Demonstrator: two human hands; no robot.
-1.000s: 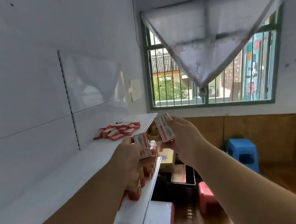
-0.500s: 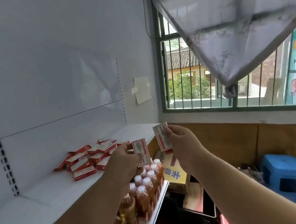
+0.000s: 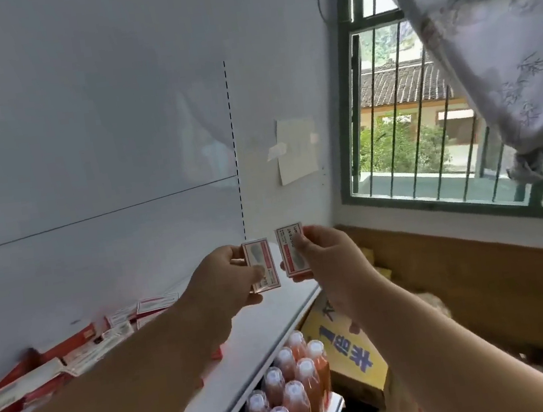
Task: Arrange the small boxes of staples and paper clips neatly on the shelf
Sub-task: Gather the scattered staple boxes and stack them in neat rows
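My left hand [image 3: 224, 281] pinches a small red-and-white box [image 3: 261, 265] upright above the white shelf [image 3: 262, 331]. Beside it, my right hand [image 3: 328, 257] holds a second small box [image 3: 290, 248] of the same kind, its printed face toward me. The two boxes are a small gap apart, side by side. Several more red-and-white boxes [image 3: 75, 352] lie in a loose heap on the shelf at the left, partly hidden behind my left forearm.
Orange drink bottles [image 3: 288, 397] with white caps stand on the lower shelf. A yellow carton [image 3: 348, 354] sits below to the right. The white back panel [image 3: 82, 144] rises behind the shelf. A barred window [image 3: 423, 109] with a hanging curtain is at the right.
The view has moved closer to the shelf and turned left. Both hands keep their boxes; the right one has come down level with the left one, above the shelf's far end.
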